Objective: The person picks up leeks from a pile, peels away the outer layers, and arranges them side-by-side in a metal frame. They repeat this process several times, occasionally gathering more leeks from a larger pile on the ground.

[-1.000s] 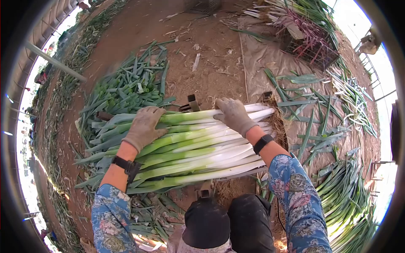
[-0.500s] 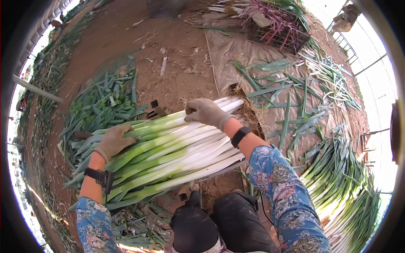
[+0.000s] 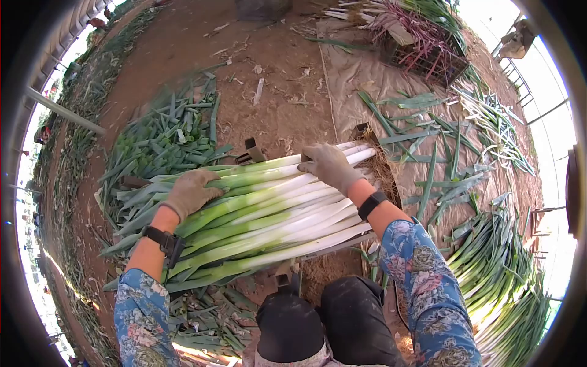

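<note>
A row of leeks (image 3: 275, 211) lies side by side across a metal rack, white root ends to the right and green leaves to the left. My gloved left hand (image 3: 191, 194) is closed over the green part of the farthest leeks. Further right, my gloved right hand (image 3: 330, 166) has its fingers curled on the white shank of a leek at the far edge. Both hands' fingertips are partly hidden. Brown roots (image 3: 384, 174) bunch against the upright metal plate (image 3: 396, 189) at the rack's right end.
Cut green leaf tops (image 3: 165, 137) are heaped beyond the rack at left. More leeks (image 3: 501, 263) lie in a pile at right. Loose leaves (image 3: 440, 137) are scattered over a brown ground sheet (image 3: 345, 73). A black crate (image 3: 422, 61) stands at the far right.
The whole view has shifted slightly to the right. Both hands stay at about the same spots on the leeks, which have not visibly moved on the rack.
</note>
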Demonstrator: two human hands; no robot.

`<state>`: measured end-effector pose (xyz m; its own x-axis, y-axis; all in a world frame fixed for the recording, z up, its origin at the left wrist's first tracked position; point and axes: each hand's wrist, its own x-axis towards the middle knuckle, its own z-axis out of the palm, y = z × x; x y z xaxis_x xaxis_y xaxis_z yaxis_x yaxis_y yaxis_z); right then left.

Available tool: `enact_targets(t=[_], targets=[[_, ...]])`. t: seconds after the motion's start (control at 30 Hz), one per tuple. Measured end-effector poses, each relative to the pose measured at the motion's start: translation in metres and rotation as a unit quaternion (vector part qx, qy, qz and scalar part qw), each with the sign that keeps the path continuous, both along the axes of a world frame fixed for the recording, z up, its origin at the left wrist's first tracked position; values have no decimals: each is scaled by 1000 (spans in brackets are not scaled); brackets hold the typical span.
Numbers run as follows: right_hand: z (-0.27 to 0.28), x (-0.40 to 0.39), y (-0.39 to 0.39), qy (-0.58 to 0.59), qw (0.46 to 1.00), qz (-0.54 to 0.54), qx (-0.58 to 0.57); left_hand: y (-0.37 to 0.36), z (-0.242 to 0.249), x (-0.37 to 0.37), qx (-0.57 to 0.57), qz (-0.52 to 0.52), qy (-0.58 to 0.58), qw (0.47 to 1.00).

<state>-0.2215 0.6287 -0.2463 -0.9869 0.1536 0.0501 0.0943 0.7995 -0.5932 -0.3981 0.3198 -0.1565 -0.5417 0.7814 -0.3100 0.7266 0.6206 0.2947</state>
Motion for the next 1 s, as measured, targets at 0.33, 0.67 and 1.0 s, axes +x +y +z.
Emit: enact_targets(t=[0.33, 0.67, 1.0], targets=[[4, 20, -8, 19, 996, 70, 56, 8, 8, -4, -33, 22, -38, 998], [22, 30, -37, 63, 977, 102, 174, -1, 1, 7, 16, -59, 41, 997], [11, 31, -47, 137, 985, 69, 77, 12, 13, 20, 62, -53, -31, 996]])
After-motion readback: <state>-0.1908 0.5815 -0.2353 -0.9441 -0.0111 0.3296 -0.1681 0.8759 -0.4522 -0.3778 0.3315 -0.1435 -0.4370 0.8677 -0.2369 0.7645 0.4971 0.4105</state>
